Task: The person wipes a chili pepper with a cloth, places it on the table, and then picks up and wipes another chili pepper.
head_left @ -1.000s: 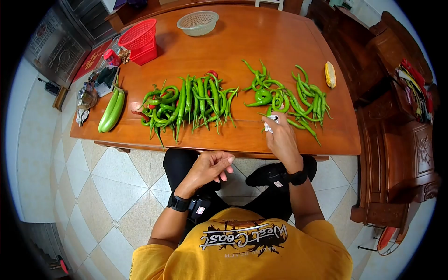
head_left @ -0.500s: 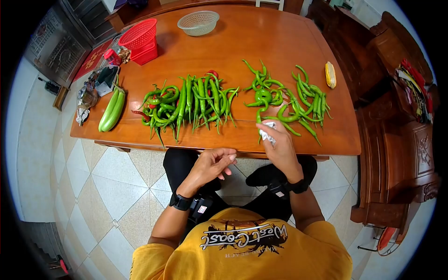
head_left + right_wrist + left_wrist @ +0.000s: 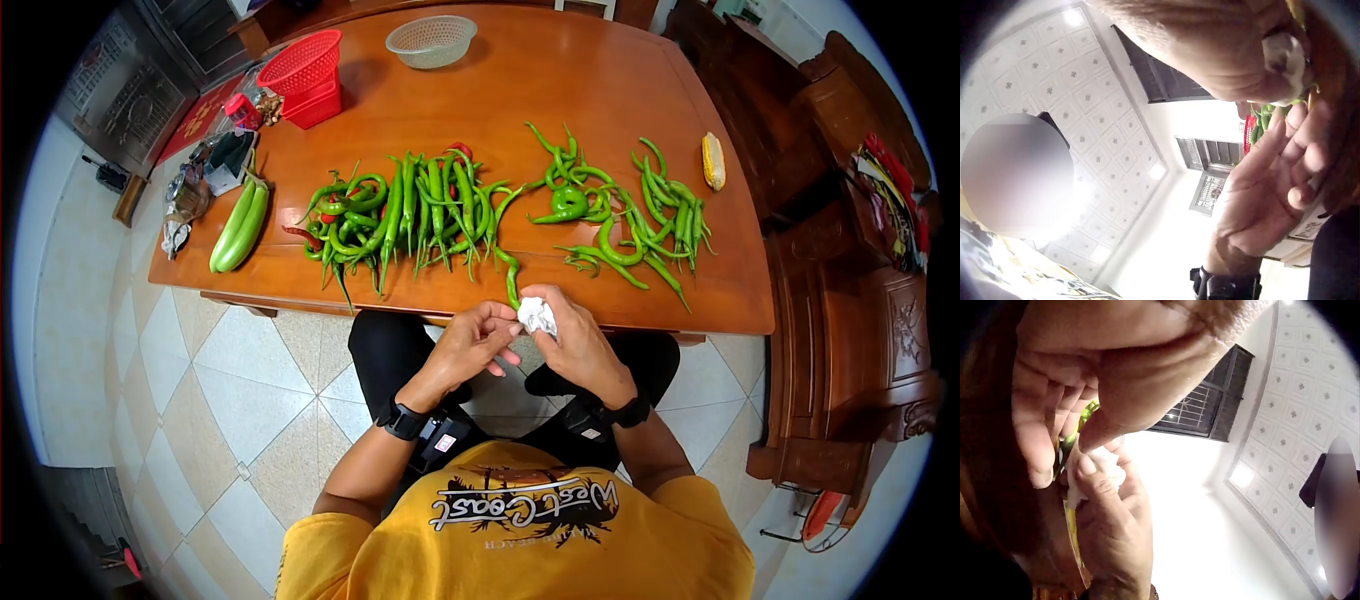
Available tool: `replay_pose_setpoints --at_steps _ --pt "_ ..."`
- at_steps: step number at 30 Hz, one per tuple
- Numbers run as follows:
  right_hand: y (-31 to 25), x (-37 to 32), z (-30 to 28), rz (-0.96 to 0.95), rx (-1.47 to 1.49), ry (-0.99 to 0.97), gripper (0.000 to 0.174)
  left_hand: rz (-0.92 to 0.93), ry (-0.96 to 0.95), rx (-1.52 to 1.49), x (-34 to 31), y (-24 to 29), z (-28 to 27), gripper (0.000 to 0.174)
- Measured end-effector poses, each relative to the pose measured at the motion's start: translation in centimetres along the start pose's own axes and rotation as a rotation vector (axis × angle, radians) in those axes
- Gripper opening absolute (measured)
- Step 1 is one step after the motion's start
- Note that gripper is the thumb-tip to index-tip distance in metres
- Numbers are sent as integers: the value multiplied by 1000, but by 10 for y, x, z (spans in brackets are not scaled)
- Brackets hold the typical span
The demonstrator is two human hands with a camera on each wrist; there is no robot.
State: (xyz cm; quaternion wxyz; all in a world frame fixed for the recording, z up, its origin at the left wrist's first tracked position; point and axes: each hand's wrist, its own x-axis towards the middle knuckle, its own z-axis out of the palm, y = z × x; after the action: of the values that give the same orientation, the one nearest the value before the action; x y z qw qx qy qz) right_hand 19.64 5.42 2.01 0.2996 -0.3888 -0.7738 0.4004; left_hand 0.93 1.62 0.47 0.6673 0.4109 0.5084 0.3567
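Both hands meet at the table's near edge around one curved green chili pepper. My left hand pinches its near end between thumb and fingers. A crumpled white tissue is gripped in my right hand, up against the pepper's end. In the left wrist view, a bit of the green pepper shows between the left fingers, with the tissue beside it under the right thumb. Loose green chili peppers lie to the right, and a larger pile of peppers sits left of centre.
On the wooden table, a long green eggplant lies at the left, and a corn cob at the right. Red baskets and a pale colander stand toward the back. A carved wooden chair is on the right.
The right hand has come left from the loose peppers with the tissue and one pepper, meeting the left hand. The left hand has moved slightly right and up and now pinches that pepper.
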Motion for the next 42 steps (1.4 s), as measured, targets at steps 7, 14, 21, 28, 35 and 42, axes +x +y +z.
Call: replay_pose_setpoints --at_steps 7,14,21,28,35,42 --pt "-5 -10 4 103 126 38 36 22 25 -211 -4 -11 -3 26" --pt "-9 -18 -3 126 127 -39 32 -29 80 -338 -7 -8 1 50" --pt "-1 -15 1 -133 87 60 30 -46 -16 -360 -7 -13 -4 54" --pt "9 -6 8 -150 11 132 31 -65 -50 -352 -17 -14 -3 46" --pt "9 0 8 -181 -87 278 35 -57 -23 -335 -19 -13 -4 39" --pt "14 9 -6 -180 -147 361 35 -57 -31 -187 -21 -13 -2 26"
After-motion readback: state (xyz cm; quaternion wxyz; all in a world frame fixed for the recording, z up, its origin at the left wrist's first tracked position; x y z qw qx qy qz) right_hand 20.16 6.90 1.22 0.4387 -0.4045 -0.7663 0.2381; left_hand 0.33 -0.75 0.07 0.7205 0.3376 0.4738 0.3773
